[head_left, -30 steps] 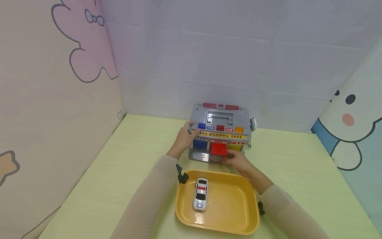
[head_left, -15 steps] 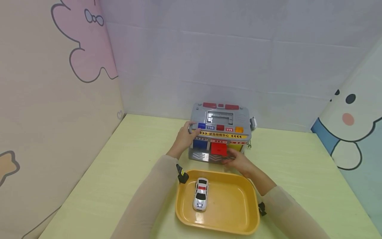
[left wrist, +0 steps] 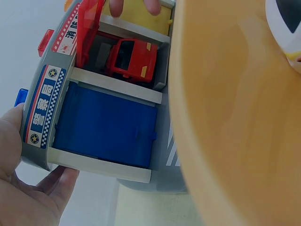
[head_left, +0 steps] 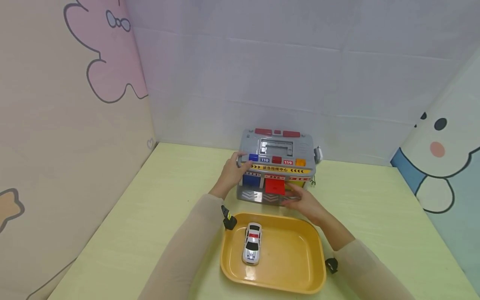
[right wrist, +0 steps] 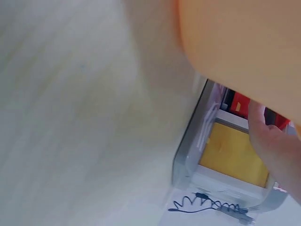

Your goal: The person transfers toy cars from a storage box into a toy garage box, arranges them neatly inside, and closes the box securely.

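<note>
A grey toy garage [head_left: 248, 143] stands at the back of the table, with blue, red and yellow doors. My left hand [head_left: 230, 175] grips its left end, thumb at the roof edge and fingers round the side. The red door [head_left: 275, 187] is swung up, and a red toy car [left wrist: 141, 59] sits in that middle bay. The blue door [left wrist: 103, 125] and the yellow door [right wrist: 230, 150] are down. My right hand [head_left: 305, 204] is in front of the yellow door, fingers apart and holding nothing, its fingertips close beside the raised red door.
In front of the garage lies a yellow tray [head_left: 288, 258] with a white toy police car [head_left: 252, 243] at its left. Both forearms pass beside the tray. A coiled dark cord [right wrist: 207, 203] lies at the garage's right end. Walls stand behind and at both sides.
My right hand has shifted a little to the right, away from the space under the red door. The left hand, garage, tray and police car have stayed put.
</note>
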Available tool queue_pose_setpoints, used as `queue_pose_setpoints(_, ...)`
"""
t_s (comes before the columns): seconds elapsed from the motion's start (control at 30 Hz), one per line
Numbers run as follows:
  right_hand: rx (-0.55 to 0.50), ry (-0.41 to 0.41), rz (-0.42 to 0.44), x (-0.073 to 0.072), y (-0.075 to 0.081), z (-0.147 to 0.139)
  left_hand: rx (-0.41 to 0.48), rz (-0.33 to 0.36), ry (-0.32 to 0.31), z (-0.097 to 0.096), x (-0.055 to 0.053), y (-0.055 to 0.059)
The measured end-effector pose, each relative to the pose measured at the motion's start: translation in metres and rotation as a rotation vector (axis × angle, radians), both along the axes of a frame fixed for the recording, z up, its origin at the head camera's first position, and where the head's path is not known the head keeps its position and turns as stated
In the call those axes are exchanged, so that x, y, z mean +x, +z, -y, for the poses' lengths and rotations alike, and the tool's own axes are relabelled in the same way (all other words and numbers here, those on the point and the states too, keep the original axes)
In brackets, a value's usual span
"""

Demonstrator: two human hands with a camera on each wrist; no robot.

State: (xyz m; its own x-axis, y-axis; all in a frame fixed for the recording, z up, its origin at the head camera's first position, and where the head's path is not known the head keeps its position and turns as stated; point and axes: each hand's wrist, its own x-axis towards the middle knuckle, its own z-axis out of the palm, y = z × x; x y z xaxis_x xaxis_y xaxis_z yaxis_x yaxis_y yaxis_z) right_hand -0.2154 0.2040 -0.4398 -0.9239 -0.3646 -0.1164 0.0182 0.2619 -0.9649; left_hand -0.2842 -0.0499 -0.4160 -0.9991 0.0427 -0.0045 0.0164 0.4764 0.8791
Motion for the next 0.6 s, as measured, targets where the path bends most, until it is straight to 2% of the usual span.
queue_pose_setpoints(0.13, 0.158, -0.071, -0.096, 0.004, 0.005, 0.001, -0.002, 0.004, 0.002, 0.000, -0.001, 0.000)
queue_pose_setpoints(0.23, 0.286, -0.128, -0.216, 0.007, 0.008, 0.002, -0.004, 0.005, 0.003, 0.000, -0.001, -0.001)
queue_pose_setpoints(0.33, 0.369, -0.190, -0.344, 0.009, 0.011, 0.004, -0.005, 0.004, 0.002, 0.000, -0.001, 0.000)
queue_pose_setpoints(0.47, 0.405, -0.249, -0.448, 0.010, 0.017, 0.009, -0.001, 0.001, 0.002, 0.000, -0.001, 0.000)
queue_pose_setpoints(0.6, 0.406, -0.271, -0.467, 0.010, 0.022, 0.013, -0.004, 0.004, 0.000, 0.000, 0.000, 0.000)
